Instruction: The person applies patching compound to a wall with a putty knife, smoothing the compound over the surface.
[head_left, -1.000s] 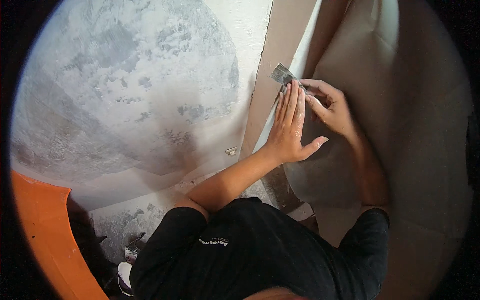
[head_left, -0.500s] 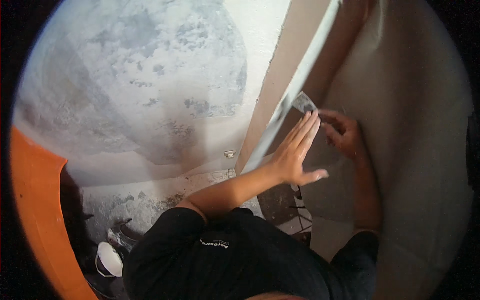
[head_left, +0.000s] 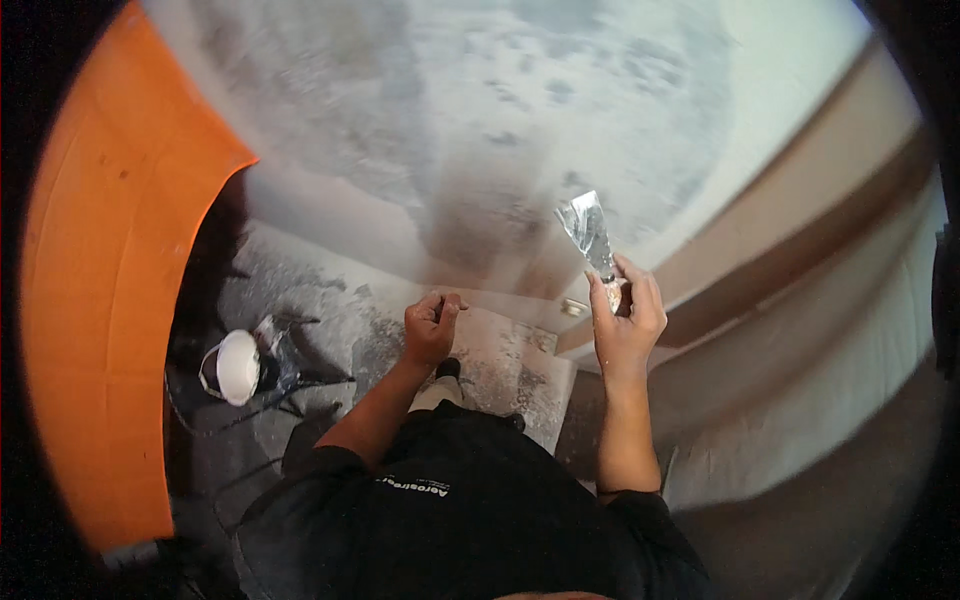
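My right hand (head_left: 632, 315) grips the handle of a putty knife (head_left: 590, 232), its metal blade pointing up in front of the wall. The blade is shiny, with streaks on it. To the left and lower, my left hand (head_left: 434, 326) is closed with its fingers curled in, apart from the knife, and nothing shows in it. Behind both hands stands a wall (head_left: 470, 110) with patchy grey and white filler.
At the left hangs an orange sheet (head_left: 110, 290). A white bucket (head_left: 238, 367) stands on the stained floor (head_left: 330, 310) among dark objects. A small socket (head_left: 573, 307) sits low on the wall. On the right are a brownish wall edge (head_left: 800, 160) and a pale sheet (head_left: 790, 410).
My view has turned right, away from the corner strip to the patched wall. My left hand has left the putty knife and closed; my right hand now holds the knife upright.
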